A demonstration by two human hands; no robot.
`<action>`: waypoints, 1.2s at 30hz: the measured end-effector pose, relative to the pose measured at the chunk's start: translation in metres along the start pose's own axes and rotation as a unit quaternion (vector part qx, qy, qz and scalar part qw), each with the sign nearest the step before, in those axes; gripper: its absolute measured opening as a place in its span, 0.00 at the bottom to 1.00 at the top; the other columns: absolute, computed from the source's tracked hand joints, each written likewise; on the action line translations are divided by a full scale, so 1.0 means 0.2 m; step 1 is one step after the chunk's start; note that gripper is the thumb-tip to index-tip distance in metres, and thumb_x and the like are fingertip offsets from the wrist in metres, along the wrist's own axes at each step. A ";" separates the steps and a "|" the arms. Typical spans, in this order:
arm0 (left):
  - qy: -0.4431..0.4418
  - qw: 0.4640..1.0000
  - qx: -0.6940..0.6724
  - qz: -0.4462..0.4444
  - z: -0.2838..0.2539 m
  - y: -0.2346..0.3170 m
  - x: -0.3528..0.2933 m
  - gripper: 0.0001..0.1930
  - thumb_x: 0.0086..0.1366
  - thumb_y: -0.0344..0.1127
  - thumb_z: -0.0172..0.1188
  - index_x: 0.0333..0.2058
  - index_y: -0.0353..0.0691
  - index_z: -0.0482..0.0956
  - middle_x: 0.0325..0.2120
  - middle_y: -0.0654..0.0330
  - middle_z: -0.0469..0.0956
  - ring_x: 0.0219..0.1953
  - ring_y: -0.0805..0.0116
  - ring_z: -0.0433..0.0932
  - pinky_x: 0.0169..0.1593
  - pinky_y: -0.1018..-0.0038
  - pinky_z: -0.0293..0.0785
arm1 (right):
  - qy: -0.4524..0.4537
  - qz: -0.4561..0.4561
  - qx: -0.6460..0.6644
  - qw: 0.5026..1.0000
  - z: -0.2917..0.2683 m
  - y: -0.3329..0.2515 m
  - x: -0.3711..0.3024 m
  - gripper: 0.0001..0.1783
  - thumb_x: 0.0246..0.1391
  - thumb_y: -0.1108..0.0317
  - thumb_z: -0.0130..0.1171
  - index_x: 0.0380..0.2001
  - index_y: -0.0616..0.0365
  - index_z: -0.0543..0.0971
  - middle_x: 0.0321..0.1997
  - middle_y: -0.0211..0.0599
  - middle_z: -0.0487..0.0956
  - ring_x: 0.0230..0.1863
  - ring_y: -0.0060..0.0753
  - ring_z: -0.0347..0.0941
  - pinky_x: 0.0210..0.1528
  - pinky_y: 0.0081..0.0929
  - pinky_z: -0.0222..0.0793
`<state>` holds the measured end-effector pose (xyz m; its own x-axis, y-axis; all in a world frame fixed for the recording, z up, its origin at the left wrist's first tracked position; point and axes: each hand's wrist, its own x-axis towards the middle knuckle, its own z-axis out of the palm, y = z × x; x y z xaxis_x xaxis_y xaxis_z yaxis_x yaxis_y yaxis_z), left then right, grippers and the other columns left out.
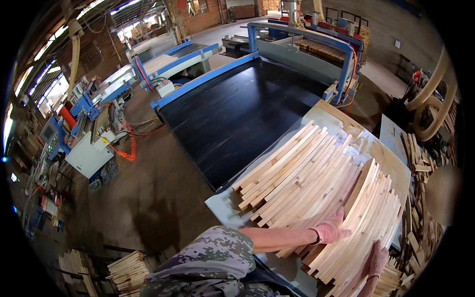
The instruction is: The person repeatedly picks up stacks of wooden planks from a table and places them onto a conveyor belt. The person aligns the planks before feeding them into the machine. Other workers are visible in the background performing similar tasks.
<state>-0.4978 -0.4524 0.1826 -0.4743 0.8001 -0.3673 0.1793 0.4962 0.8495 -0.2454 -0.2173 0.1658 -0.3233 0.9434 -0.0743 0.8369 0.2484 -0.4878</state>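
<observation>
A layer of long, pale wooden strips (297,183) lies side by side on a board-topped table (220,205), their ends uneven. My left hand (332,229), in a pinkish knit glove, reaches across from the left and rests on the strips, thumb and fingers apart. Just beyond it, one strip (359,190) stands higher than those left of it. My right hand (379,259), gloved the same way, lies against the strips near the table's right side. Its fingers are stretched out and point away from me. Part of its palm side is hidden.
A wide black conveyor belt (237,114) with blue side rails adjoins the table's far left side. Over its far end stands a blue frame (302,30). Scrap wood (418,222) is heaped at the right. Stacked strips (127,272) sit low at the left, and a white cabinet (89,157) stands beyond.
</observation>
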 end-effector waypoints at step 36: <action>0.152 0.906 -0.373 0.131 -3.06 -1.79 -1.01 0.49 0.63 0.34 0.74 0.76 0.30 0.55 0.64 0.52 0.75 0.64 0.65 0.74 0.69 0.67 0.70 | -0.178 -0.138 0.091 0.970 1.52 -3.19 -1.37 0.28 0.55 0.45 0.74 0.31 0.64 0.84 0.26 0.36 0.84 0.29 0.29 0.79 0.36 0.34 0.77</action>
<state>-0.9935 -0.9975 0.1834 -0.7352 0.6717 -0.0911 -0.2584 -0.1534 0.9538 -0.8258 -0.7013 0.2329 -0.6831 0.7026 -0.1991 0.6156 0.4073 -0.6747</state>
